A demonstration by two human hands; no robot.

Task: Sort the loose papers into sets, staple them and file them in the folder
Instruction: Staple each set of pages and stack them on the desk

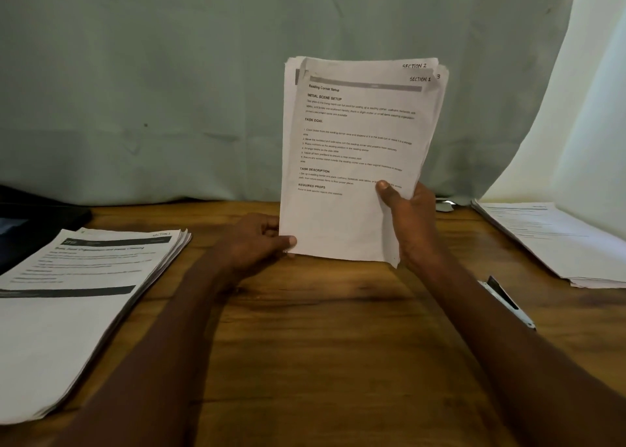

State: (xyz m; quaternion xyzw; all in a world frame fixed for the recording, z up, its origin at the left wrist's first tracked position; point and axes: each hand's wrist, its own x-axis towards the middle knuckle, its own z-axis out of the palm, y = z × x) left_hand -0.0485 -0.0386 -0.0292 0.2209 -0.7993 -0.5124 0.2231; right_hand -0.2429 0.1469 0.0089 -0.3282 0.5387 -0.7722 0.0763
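Note:
I hold a bundle of loose printed papers (352,161) upright over the middle of the wooden table (321,328). The front sheet is headed "Reading Corner Setup" and marked "SECTION 1"; a sheet behind shows "SECTION 2". My left hand (257,239) pinches the bundle's lower left corner, thumb on the front. Along the lower right edge my right hand (406,219) grips it, thumb pressed on the front sheet. A stack of papers (78,304) lies flat at the left. Another stack (555,239) lies at the right.
A white and black stapler (508,302) lies on the table by my right forearm. A dark folder-like object (30,223) sits at the far left edge. A green cloth (203,73) hangs behind the table. A small metallic thing (445,205) lies behind my right hand.

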